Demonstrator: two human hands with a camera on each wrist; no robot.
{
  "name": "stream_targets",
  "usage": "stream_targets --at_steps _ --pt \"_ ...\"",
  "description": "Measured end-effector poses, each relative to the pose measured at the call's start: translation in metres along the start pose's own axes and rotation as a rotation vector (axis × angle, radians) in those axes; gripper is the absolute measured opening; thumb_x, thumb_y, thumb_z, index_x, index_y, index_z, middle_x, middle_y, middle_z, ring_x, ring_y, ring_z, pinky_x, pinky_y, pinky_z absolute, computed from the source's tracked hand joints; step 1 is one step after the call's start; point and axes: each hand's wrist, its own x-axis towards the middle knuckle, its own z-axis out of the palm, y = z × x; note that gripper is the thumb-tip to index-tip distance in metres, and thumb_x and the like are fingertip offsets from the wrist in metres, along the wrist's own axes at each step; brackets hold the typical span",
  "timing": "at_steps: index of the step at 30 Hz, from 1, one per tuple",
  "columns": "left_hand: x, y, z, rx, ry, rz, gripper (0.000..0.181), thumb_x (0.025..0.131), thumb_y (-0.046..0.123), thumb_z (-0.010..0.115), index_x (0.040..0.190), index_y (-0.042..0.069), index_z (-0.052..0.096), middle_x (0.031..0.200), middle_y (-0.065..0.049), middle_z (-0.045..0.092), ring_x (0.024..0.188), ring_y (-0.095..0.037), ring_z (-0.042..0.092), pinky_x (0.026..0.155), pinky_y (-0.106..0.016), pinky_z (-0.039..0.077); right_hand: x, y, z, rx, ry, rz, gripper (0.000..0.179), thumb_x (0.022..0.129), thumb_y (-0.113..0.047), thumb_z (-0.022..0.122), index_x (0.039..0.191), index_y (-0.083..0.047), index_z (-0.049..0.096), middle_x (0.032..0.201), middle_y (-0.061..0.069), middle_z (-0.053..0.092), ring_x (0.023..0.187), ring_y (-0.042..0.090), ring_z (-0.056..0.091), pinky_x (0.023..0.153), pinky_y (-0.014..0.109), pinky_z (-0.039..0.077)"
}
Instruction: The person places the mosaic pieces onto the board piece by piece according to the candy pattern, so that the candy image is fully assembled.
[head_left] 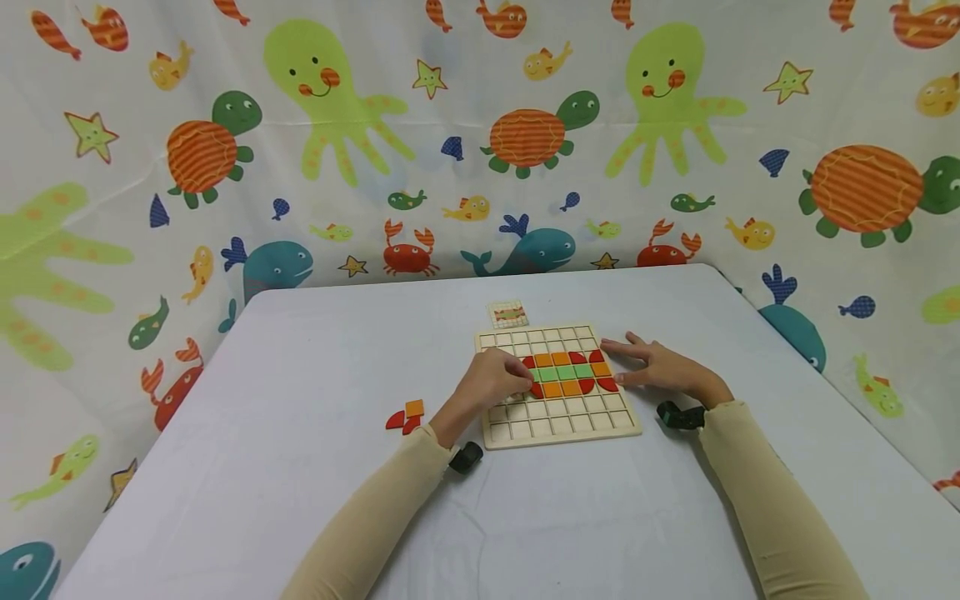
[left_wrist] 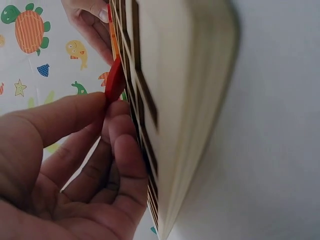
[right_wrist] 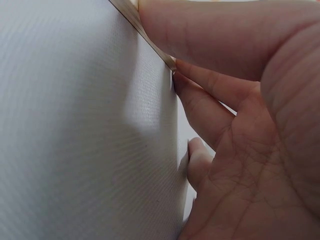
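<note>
A wooden grid board [head_left: 562,428] lies on the table, with orange and green squares and red rounded tiles across its middle rows. Over its left half, my left hand [head_left: 487,383] pinches a red tile [left_wrist: 115,82] between thumb and fingertips, right at the board's surface. Part of that tile is hidden by the fingers. At the board's right edge rests my right hand [head_left: 667,367], its fingers spread and nearly straight. In the right wrist view the thumb [right_wrist: 210,37] and fingertips touch the board's edge.
Left of the board lie an orange square tile [head_left: 414,408] and a few red tiles [head_left: 395,420]. Behind the board is a small pattern card [head_left: 508,314]. The white table [head_left: 315,375] ends at a printed curtain [head_left: 442,167].
</note>
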Motion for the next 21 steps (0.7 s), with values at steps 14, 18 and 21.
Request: stream_targets --at_steps 14,18,21 --pt "-0.0001 -0.0010 0.0024 0.026 0.010 0.021 0.009 0.096 0.011 0.077 0.097 0.006 0.085 0.098 -0.001 0.075 0.099 -0.021 0.063 0.083 -0.036 0.056 -0.0018 -0.0016 -0.0001 0.002 0.002 -0.009 0.088 0.093 -0.046 0.077 0.166 -0.015 0.039 0.173 0.034 0.002 0.152 0.067 -0.001 0.110 0.087 0.010" --pt "0.0000 -0.0010 0.0023 0.050 0.014 0.033 0.010 0.097 0.011 0.076 0.097 0.006 0.085 0.098 -0.001 0.075 0.096 -0.020 0.063 0.082 -0.035 0.056 -0.0014 -0.0012 0.0002 0.004 0.003 -0.006 0.087 0.093 -0.046 0.077 0.166 -0.015 0.039 0.173 0.033 0.002 0.153 0.067 -0.001 0.110 0.087 0.010" --pt "-0.0006 0.0000 0.0020 0.043 0.014 0.023 0.011 0.097 0.012 0.075 0.097 0.006 0.085 0.098 -0.001 0.074 0.096 -0.020 0.063 0.081 -0.034 0.056 -0.0016 -0.0005 -0.0001 0.004 0.003 -0.009 0.087 0.093 -0.045 0.077 0.166 -0.016 0.040 0.173 0.034 0.002 0.152 0.067 -0.002 0.110 0.087 0.009"
